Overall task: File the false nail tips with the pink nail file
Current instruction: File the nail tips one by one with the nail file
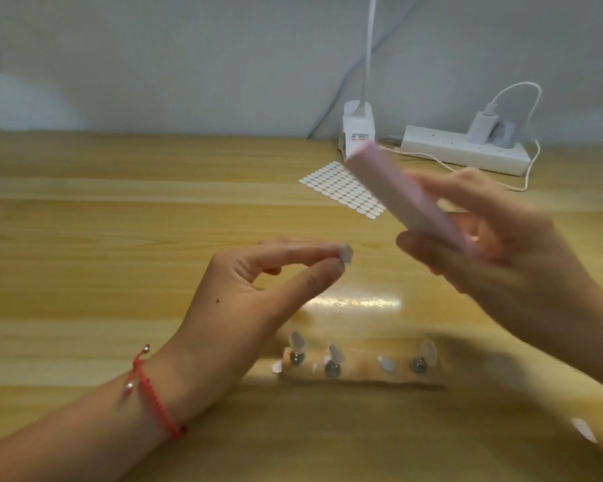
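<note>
at centre frame the left hand [258,287] pinches a small false nail tip [347,255] between thumb and forefinger, raised above the wooden surface [119,210]. to its right, the blurred right hand [495,245] grips the pink nail file [404,200], which slants up toward the upper centre, apart from the tip. low in the frame a holder strip [359,368] carries more nail tips [335,353] upright. a sticker sheet [342,186] lies behind, with a white power strip [463,149] at upper right.
</note>
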Demonstrator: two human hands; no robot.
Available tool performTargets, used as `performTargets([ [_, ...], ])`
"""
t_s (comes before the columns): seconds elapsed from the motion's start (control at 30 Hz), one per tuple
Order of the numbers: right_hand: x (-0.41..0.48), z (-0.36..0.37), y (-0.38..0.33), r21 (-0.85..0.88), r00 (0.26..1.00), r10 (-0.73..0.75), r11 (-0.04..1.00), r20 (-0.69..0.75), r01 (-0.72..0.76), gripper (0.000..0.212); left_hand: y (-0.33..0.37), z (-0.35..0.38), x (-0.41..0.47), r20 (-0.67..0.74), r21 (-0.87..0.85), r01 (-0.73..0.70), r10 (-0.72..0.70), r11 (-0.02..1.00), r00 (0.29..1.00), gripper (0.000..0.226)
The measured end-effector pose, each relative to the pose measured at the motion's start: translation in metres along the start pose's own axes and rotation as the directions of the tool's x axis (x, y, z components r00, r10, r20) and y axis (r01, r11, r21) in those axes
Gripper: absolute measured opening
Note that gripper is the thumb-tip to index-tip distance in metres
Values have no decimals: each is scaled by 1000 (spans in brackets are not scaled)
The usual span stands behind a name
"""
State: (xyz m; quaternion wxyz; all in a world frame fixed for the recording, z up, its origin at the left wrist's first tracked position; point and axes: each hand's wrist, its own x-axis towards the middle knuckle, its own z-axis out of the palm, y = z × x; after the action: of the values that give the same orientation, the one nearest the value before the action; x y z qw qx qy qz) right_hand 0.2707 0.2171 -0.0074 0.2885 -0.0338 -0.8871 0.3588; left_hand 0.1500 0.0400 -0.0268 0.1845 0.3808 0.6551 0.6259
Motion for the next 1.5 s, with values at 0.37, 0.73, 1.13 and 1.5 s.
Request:
performTargets([
  [0.37,-7,13,-10,-130,962,-63,986,266,101,43,-3,4,3,11,-52,-58,59,997,998,24],
  [0.73,-9,13,-5,-44,980,-10,999,196,19,42,-4,-2,9,-88,-38,-39,35,999,996,28],
  [1.13,-15,13,26,-220,991,-88,973,-104,63,47,-1,0,8,-89,-247,183,-210,952,974,42],
  [1.5,-13,15,24,-351,920,-370,885,-127,307,34,-21,-5,16,-72,-228,198,-219,953,973,79],
])
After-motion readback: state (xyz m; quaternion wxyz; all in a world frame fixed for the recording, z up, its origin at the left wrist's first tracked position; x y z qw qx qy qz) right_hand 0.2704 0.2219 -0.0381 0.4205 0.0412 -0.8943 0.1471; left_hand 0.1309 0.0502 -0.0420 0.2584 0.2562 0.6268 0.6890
